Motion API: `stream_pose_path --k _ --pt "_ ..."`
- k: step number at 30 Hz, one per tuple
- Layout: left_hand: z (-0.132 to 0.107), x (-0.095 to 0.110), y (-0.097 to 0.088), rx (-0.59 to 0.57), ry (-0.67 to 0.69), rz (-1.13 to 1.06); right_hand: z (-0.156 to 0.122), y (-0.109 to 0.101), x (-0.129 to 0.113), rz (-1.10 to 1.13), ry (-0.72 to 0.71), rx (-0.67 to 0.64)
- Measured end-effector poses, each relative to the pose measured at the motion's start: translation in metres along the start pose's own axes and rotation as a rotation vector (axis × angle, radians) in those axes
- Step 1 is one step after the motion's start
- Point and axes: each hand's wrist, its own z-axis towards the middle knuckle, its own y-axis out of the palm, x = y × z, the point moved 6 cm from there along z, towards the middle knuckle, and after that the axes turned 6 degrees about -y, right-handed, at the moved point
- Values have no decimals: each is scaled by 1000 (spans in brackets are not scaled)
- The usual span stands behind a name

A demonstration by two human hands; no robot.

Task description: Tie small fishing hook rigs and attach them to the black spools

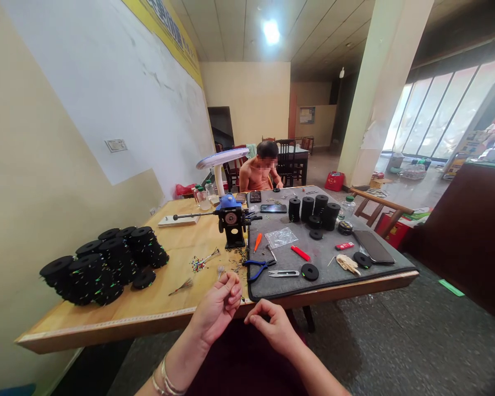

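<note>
My left hand [218, 305] is held at the near edge of the wooden table [107, 319], fingers curled together in a pinch on something too small to make out. My right hand [272, 324] sits just beside it, thumb and forefinger also pinched together. Both hover in front of the grey felt mat [334, 258]. Blue-handled pliers [258, 268], a metal clip tool [284, 273] and a black foam spool [309, 271] lie on the mat just beyond my hands. A small heap of coloured beads [198, 264] and thin wire bundles [182, 286] rest on the wood.
A pile of black spools [103, 264] fills the table's left. A blue-topped winding machine [232, 219] stands mid-table, with a white lamp [216, 160] behind. More black spools [313, 209], phones [373, 246] and red tools [300, 253] lie on the mat. A person [259, 171] sits at the far end.
</note>
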Motion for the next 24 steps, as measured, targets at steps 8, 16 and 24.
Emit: stream_pose_path --k 8,16,24 --pt "-1 -4 -1 22 -26 13 1 0 -5 67 5 -66" --pt "0 -8 -6 39 -39 15 17 11 -20 294 -1 -31" --pt "-1 -3 -8 19 -4 -4 9 9 -13 135 1 -24"
